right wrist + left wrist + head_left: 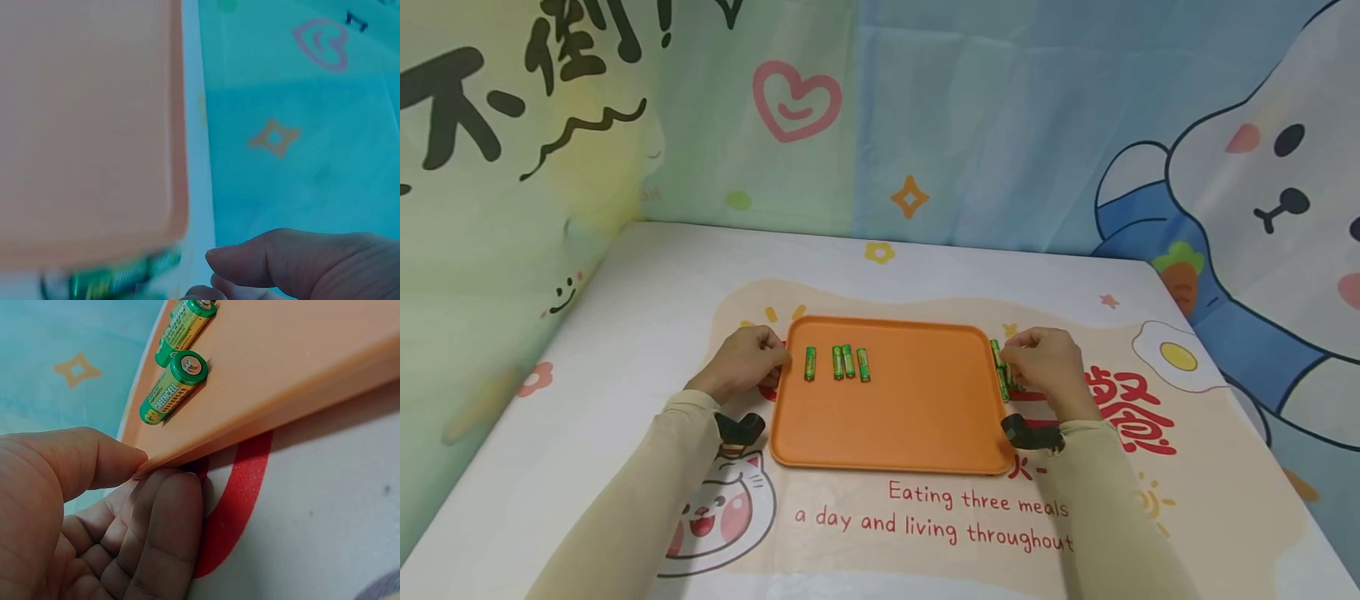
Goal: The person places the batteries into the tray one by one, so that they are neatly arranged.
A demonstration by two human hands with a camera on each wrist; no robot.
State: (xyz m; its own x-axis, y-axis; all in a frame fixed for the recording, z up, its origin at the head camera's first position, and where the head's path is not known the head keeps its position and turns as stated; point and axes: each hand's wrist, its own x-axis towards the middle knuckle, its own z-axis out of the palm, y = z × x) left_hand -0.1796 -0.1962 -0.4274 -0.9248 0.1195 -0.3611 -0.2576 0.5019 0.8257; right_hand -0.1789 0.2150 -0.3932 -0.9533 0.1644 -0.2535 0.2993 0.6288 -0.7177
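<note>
Your left hand (741, 362) is clamped on the left rim of an orange rectangular tray (895, 417) with rounded corners: the thumb rests on top of the edge and the fingers lie beneath it. Your right hand (1048, 367) is at the tray's opposite side, just beyond the right rim, its fingers bent and the thumb near them; the pictures do not show whether it grips anything. Close by its fingertips is a small cluster of green-and-gold cylindrical batteries (1003, 385), beside the tray's right edge and partly hidden by your hand, so you cannot count them surely.

On the tray you have four more green-and-gold cylindrical batteries (838, 363), lying roughly parallel in its far left part. The leftmost lies apart, the middle two are side by side, and the fourth is just to their right.

Around your wrists are pale yellow long sleeves (625, 492), with a black device (741, 429) at each cuff. The tray lies flat on a white desk (535, 483) printed with a beige patch, red lettering, a cat's face and a fried egg. Behind it hangs a blue-and-green cloth backdrop (970, 125) with a pink heart and a white rabbit-like figure.
</note>
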